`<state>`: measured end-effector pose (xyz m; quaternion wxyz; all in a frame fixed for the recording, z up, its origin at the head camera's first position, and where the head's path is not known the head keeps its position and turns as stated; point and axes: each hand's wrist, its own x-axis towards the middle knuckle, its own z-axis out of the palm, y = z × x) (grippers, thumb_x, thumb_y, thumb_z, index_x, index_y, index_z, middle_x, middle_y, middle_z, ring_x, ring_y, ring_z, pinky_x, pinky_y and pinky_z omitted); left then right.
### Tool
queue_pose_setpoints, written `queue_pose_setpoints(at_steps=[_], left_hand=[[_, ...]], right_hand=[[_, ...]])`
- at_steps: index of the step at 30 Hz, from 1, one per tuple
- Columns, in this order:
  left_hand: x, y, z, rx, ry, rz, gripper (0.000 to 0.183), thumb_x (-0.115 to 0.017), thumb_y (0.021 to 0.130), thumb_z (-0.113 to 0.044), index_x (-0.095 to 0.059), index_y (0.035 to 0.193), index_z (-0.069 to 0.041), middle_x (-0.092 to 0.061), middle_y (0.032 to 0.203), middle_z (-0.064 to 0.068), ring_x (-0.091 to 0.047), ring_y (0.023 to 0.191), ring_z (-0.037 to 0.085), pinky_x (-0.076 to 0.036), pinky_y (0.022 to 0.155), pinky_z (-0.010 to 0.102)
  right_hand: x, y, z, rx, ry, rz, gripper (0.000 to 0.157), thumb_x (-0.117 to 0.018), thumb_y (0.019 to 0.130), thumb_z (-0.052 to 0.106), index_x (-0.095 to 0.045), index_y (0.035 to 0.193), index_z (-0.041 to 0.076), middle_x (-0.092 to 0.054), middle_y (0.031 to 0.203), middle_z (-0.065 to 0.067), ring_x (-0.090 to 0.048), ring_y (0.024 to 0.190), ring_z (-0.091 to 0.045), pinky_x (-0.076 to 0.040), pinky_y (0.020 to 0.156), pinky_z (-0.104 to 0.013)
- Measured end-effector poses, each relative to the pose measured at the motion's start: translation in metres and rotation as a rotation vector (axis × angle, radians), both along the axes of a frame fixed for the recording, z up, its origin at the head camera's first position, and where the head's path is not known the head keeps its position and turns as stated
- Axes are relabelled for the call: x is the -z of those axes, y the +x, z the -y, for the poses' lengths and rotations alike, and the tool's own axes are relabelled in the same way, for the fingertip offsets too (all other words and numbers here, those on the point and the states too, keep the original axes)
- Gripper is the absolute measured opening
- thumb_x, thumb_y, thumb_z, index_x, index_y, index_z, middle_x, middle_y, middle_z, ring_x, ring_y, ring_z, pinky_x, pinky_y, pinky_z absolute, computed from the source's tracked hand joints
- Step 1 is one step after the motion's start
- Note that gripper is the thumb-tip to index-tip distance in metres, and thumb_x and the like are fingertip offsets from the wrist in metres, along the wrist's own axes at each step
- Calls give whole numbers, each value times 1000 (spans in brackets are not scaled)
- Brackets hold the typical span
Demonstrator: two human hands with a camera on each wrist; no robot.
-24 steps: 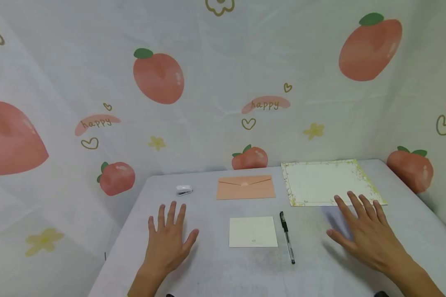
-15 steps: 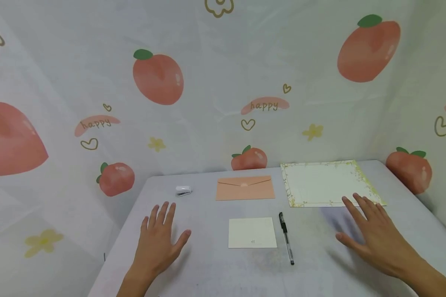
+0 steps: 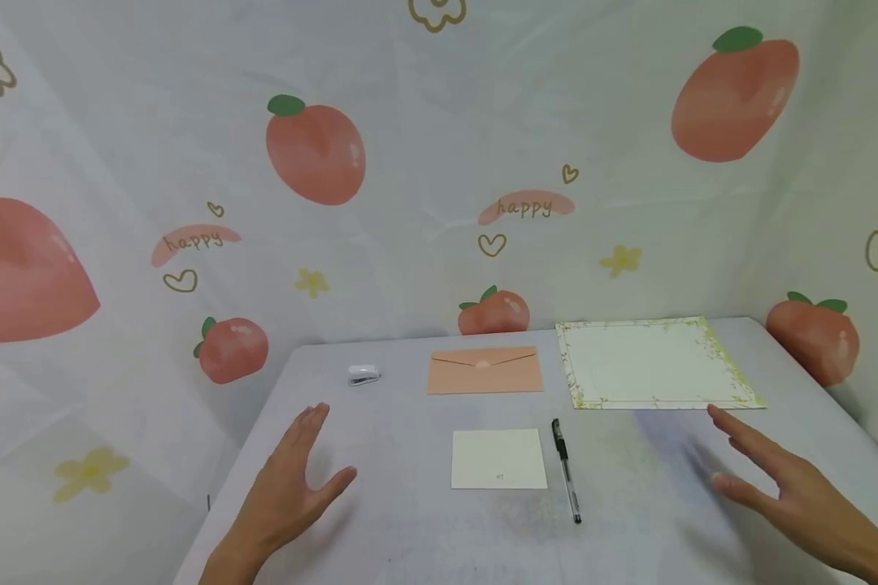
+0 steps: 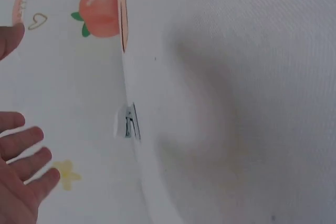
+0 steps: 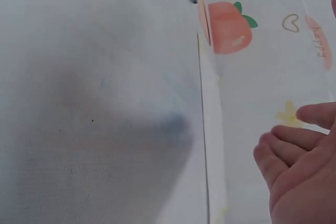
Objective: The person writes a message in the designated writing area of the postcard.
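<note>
My left hand hovers above the left side of the table, fingers extended and thumb spread, holding nothing. Nearest to it, farther back, is a small white stapler, also visible in the left wrist view. Over the right side my right hand is held in the air with its thumb apart from the fingers, nothing in it. Beyond its fingertips lies a large sheet of paper with a floral border. Between the hands are a small cream card and a black-capped clear pen.
A peach-coloured envelope lies flat behind the card, flap side up. The pale table ends at a hanging white cloth printed with peaches, flowers and hearts, which also runs along both sides.
Both hands have moved apart, the left to the left and the right to the right. They have turned from palms down toward palms facing each other. The objects on the table stay put.
</note>
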<state>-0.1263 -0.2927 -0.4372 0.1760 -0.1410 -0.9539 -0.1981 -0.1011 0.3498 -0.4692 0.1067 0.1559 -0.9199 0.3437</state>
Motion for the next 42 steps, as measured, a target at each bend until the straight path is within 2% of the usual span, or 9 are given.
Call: queue_pose_setpoints(at_steps=[3,5,7,15,22,25,30,38,42], left_hand=[[2,-1,1,38,67,30,95,-92,90,-42,-45,167,-11,-56,164,12,-55,151,38,-49,123,36],[3,-2,-1,67,128,50,94,-93,89,-39,-47,166,-13,-58,163,7,-59,148,35,-39,121,14],[5,-3,-4,102,197,79,92,-93,89,-36,-48,166,-16,-59,163,4,-62,145,34,-29,115,4],[9,-11,-21,269,453,177,81,-93,90,-17,-55,161,-11,-64,158,3,-64,143,16,-47,115,17],[13,-16,-39,350,538,271,73,-91,91,-14,-60,156,-6,-67,153,9,-66,139,37,-51,114,21],[16,-19,-45,381,556,283,70,-91,90,-12,-62,153,-5,-70,150,9,-69,137,35,-52,113,22],[22,-22,-53,457,587,283,67,-89,89,-5,-63,150,-1,-72,145,14,-71,134,35,-54,113,26],[26,-22,-79,496,650,405,64,-89,91,-7,-64,150,0,-69,147,23,-68,136,41,-53,116,27],[28,-22,-90,518,637,406,63,-89,92,-9,-64,149,1,-70,146,23,-68,136,43,-53,116,30]], right_hand=[[-1,-1,-2,-59,-84,36,78,-73,101,3,-40,171,19,-46,160,37,-46,134,26,-36,100,3],[-3,-2,-1,-85,-150,68,69,-68,104,-1,-45,167,12,-58,155,28,-58,132,17,-48,95,-2],[-7,-3,2,-88,-206,110,59,-63,107,-2,-49,164,8,-68,149,19,-66,129,10,-53,93,-6],[-14,-7,10,-60,-359,371,47,-54,116,15,-50,161,-1,-76,142,2,-75,124,-5,-57,95,-12],[-14,-24,19,-108,-559,692,58,-48,119,26,-40,161,-13,-74,144,0,-74,125,-6,-60,98,-18],[-14,-32,25,-97,-583,805,67,-48,119,33,-35,161,-18,-73,145,-10,-76,123,-8,-62,99,-23],[-14,-39,36,-98,-612,857,70,-53,117,35,-37,160,-19,-72,144,-16,-77,121,-12,-64,100,-29],[-10,-47,48,-196,-709,877,61,-48,119,29,-42,156,-20,-74,141,-12,-76,122,-12,-63,102,-30],[-8,-51,57,-157,-704,898,61,-52,118,32,-48,153,-18,-75,139,-15,-78,120,-17,-64,101,-33]])
